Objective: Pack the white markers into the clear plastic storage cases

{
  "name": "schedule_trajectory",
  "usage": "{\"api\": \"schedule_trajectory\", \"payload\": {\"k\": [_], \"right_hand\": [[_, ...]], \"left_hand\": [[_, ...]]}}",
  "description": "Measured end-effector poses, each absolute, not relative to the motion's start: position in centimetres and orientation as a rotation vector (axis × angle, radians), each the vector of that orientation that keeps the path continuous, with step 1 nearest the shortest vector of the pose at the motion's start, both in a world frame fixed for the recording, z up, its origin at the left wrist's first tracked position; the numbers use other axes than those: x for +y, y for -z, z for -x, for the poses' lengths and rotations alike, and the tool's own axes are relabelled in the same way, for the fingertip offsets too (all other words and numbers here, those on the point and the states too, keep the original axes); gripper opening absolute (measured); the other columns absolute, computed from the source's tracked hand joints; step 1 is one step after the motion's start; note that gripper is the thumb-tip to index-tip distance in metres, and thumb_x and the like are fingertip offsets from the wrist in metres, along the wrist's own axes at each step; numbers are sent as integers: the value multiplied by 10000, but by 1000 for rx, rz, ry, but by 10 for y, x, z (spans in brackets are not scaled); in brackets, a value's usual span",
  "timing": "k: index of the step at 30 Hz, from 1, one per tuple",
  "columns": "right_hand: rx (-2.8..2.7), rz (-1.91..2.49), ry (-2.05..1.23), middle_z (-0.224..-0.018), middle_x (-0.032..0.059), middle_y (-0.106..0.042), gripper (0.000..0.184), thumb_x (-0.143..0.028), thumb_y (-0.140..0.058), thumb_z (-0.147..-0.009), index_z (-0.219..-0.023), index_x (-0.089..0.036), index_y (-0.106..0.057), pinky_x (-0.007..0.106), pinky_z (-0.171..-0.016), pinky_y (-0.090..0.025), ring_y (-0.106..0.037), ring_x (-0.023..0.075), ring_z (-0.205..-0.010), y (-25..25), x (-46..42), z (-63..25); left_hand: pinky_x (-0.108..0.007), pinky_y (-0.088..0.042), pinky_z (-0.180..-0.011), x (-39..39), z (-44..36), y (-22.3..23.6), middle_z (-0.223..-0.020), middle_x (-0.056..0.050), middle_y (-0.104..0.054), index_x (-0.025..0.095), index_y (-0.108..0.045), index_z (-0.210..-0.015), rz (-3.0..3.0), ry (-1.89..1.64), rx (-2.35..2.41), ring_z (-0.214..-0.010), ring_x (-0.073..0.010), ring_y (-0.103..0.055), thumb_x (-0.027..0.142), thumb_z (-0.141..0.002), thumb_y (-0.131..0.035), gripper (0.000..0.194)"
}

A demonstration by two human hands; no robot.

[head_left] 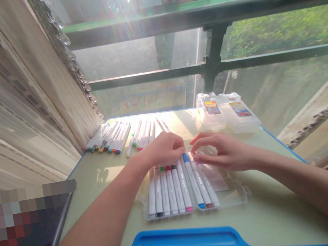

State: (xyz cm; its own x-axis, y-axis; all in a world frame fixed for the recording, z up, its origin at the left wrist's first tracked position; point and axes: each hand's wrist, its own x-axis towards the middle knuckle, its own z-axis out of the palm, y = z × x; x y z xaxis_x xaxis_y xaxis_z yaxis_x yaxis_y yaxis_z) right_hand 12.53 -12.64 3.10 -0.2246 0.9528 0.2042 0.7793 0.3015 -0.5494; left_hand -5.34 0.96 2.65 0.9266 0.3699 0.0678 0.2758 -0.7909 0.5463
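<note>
A: Where do the markers (171,193) lie?
B: In the case (241,200). They fill its left compartment side by side, and three more lie along the left of its right compartment. The blue marker (193,183) is the first of those three, just beside the divider.

A: And the left hand (166,148)?
B: Over the case's far end, curled, its thumb side by the blue marker's far cap. Whether the fingers grip anything I can't tell; the tips are hidden.

A: The right hand (223,151)?
B: Over the far end of the case's right compartment. Its thumb and forefinger are apart and curved, the thumb tip right by the caps of the markers right of the blue one. I can't tell if it touches them.

A: What else is around the case?
B: Loose markers (118,139) beyond it to the left, two boxes (242,120) beyond it to the right, all on the table (101,200).
</note>
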Motion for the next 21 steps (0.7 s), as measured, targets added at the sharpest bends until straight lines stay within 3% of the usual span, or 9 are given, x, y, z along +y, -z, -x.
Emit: {"api": "schedule_trajectory", "payload": {"k": [9, 16, 21], "right_hand": [[-2080, 1534, -451, -1089, 93, -699, 239, -386, -609, -922, -1029, -209, -730, 372, -858, -501, -651, 227, -979, -30, -126, -125], [-2109, 1529, -474, -1156, 87, -669, 188, -207, -576, -899, -1006, -219, -729, 381, -907, -502, -641, 222, -1032, -30, -127, -128], [-2098, 1522, -455, -1114, 86, -683, 206, -263, -566, -923, -1076, -225, -700, 401, -889, -510, -645, 234, -1004, -28, -127, -127]], "left_hand": [[-218, -341, -499, 10, 52, -27, -556, 9, -618, 152, -659, -657, -2516, -234, 484, -526, -98, -525, 241, -775, -550, 184], [-225, -334, -496, 12, 53, -27, -562, -2, -631, 148, -680, -665, -2465, -190, 502, -526, -103, -525, 282, -778, -571, 207], [-223, -338, -517, 11, 52, -26, -553, 11, -616, 145, -687, -666, -2483, -238, 454, -532, -97, -515, 249, -768, -571, 187]]}}
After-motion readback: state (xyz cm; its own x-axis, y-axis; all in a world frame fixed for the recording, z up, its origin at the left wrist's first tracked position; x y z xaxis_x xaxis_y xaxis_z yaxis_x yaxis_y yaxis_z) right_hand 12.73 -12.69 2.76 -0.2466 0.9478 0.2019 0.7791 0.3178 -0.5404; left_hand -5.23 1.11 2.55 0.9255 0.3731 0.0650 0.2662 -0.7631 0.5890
